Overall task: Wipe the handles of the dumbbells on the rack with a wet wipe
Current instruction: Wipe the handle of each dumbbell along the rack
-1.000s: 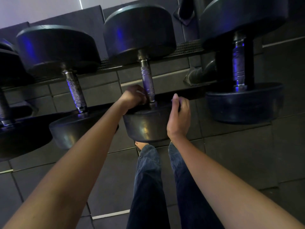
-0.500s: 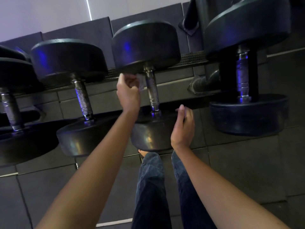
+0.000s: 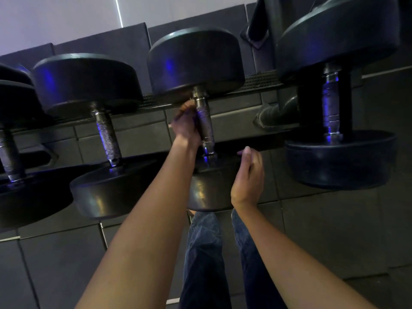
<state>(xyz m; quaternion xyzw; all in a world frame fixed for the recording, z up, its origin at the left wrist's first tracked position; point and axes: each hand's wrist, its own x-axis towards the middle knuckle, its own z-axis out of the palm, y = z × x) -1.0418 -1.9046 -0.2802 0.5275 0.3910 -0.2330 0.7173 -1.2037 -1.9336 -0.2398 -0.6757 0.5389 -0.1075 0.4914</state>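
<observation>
Rack (image 3: 263,140): two dark rails cross the frame left to right, and the rear rail carries a ribbed strip. Four dumbbells lie across the rails side by side, handles front to back, with heads overhanging the rails. Far-left dumbbell (image 3: 10,157) is cut by the frame edge, then left dumbbell (image 3: 108,137), middle dumbbell (image 3: 206,128) and right dumbbell (image 3: 331,103). Dark tiled floor (image 3: 323,230) lies beneath.

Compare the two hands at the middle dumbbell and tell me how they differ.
The left hand wraps the handle of the middle dumbbell; the right hand sits at its near head, off the handle. The left hand reaches farther from the person; the right hand is closer in. The left hand's fingers curl tight; the right hand's thumb points straight. Both are at the same dumbbell.
</observation>
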